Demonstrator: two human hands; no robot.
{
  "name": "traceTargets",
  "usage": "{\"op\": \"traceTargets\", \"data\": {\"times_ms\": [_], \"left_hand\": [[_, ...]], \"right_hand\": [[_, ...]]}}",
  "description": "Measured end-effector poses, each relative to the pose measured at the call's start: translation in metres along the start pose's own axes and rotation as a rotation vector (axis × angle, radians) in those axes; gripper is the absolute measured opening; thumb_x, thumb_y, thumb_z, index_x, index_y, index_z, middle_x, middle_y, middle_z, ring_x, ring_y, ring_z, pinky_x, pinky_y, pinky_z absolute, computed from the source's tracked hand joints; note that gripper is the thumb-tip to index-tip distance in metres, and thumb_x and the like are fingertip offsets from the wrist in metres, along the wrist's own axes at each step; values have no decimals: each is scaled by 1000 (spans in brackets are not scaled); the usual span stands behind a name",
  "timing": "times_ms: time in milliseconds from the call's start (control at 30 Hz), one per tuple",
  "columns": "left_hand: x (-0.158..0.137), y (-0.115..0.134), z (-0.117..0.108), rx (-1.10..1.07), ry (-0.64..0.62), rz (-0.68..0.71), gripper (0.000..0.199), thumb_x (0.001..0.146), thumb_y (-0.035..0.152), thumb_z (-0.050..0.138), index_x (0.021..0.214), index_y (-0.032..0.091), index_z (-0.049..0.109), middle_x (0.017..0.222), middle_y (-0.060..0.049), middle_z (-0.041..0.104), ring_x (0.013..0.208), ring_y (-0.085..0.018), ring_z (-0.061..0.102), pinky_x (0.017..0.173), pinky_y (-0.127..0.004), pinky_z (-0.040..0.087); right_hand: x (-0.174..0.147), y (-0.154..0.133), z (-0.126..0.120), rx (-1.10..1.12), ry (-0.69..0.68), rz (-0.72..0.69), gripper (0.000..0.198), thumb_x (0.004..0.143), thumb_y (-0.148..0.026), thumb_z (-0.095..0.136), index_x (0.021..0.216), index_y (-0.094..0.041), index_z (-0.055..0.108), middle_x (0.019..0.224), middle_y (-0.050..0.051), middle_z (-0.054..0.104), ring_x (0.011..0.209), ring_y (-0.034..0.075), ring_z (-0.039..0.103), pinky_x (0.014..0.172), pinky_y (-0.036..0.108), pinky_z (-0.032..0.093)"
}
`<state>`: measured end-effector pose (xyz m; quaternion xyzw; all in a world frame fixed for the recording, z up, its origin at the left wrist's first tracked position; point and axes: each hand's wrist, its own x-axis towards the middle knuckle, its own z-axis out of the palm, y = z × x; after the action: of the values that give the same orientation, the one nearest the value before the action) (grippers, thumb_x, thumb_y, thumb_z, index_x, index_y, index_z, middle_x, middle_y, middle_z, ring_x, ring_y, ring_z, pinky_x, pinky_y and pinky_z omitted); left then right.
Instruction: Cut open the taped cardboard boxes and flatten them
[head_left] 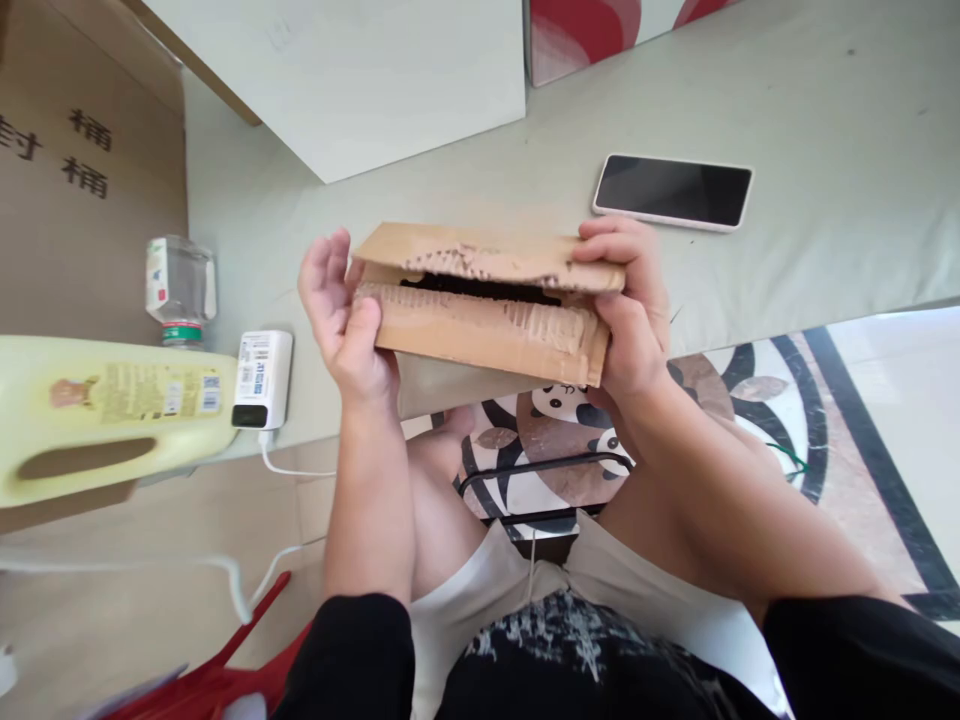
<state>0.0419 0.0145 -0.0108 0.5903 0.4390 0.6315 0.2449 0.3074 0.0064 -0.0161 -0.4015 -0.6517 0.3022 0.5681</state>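
Observation:
Between my two hands is a small brown cardboard box [480, 335], held up over the table's near edge. Its torn flap stands partly raised, and a dark gap shows beneath it. Ripped corrugated paper runs along both sides of the gap; what lies inside is too dark to make out. My left hand [349, 315] grips the left end, thumb on the front face and fingers behind. On the right end, my right hand [630, 300] has its fingers over the flap and its thumb at the opening's corner.
A phone [673, 190] lies beyond my right hand. To the left are a white power bank [262, 378] with a cable, a yellow jug [112, 415], a clear bottle [180, 280] and a large carton [90, 230]. A white box [390, 80] stands at the back.

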Motion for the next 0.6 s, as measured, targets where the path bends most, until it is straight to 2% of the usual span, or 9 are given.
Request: {"op": "traceTargets", "data": {"times_ms": [100,200,333,467,600], "left_hand": [[-6,-1,-3,29,20,-25,56,76,66,65,125,39,60,147,3,51,150,-31,36,126,-54,31],[-10,3,-1,35,36,-40,46,78,65,63,109,33,70,143,2,55,149,-32,37,126,-55,29],[-10,12,6,15,64,-81,39,81,59,62,96,26,74,135,-2,60,145,-34,43,125,-59,28],[-9,15,7,50,82,-105,40,83,61,58,94,25,72,133,-3,59,145,-33,42,124,-58,29],[-9,11,6,49,69,-67,41,82,60,59,99,26,73,133,-3,60,144,-32,44,125,-54,30]], "right_hand": [[3,2,4,113,108,-83,43,92,-57,33,103,-28,62,125,7,55,129,31,51,117,57,37],[8,0,7,144,116,-74,38,91,-56,39,99,-28,64,122,7,56,125,30,52,115,54,39],[12,-6,5,64,105,37,34,90,-56,41,92,-28,61,123,5,57,128,31,51,118,58,36],[10,-7,4,70,90,46,41,92,-59,39,85,-25,61,124,5,57,128,32,51,119,63,34],[7,-2,6,36,94,2,52,98,-62,27,86,-26,62,125,3,56,128,29,52,117,59,38]]}}
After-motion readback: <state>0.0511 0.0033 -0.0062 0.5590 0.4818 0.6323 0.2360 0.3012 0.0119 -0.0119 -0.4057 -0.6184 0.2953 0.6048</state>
